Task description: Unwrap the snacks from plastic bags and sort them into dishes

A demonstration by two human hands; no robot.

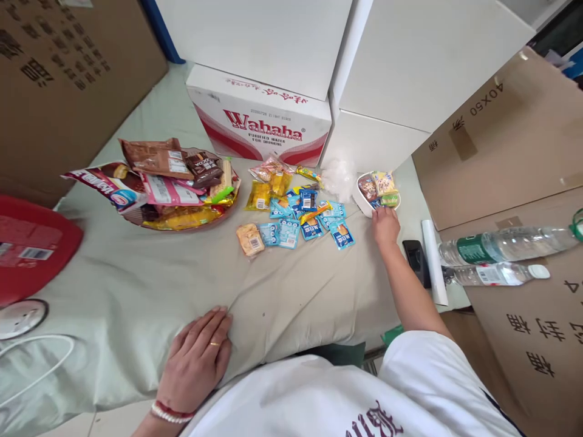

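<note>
While the left hand (192, 359) lies flat, fingers (200, 334) extended, the right hand (386, 227) reaches the white bowl (361, 201) — its grip unclear.

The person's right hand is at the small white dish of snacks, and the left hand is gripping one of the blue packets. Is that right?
Not quite. The left hand is not gripping a packet: it lies palm-down on the cloth, apart from the blue packets, as the head view shows. The right hand is indeed at the white dish.
</note>
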